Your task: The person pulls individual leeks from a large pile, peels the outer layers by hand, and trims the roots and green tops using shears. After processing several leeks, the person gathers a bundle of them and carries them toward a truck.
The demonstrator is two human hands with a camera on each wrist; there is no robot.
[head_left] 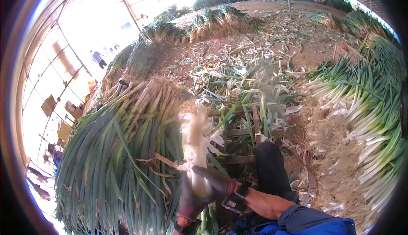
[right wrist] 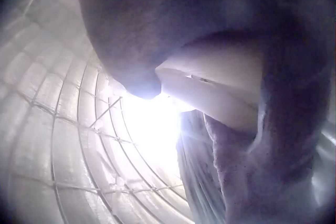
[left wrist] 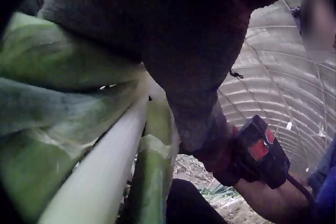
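A bunch of long green onions [head_left: 194, 139] stands upright before me, white shanks up, roots at the top and loose papery skin peeling at its sides. My gloved left hand [head_left: 190, 199] grips the bunch low down from the left. From the other side my gloved right hand [head_left: 214, 183] holds it too, thumb and fingers around the stalks. White shanks [right wrist: 220, 85] show between the right glove's fingers in the right wrist view. Green and pale stalks [left wrist: 100, 176] spread out below the dark glove [left wrist: 173, 35] in the left wrist view.
A big heap of green onions [head_left: 123, 150] rises at the left, roots upward. Beneath the bunch is a wooden frame [head_left: 238, 132] amid stripped leaves [head_left: 229, 80]. More onions lie in a long row [head_left: 361, 103] at the right. My knee [head_left: 272, 162] is close by the right hand.
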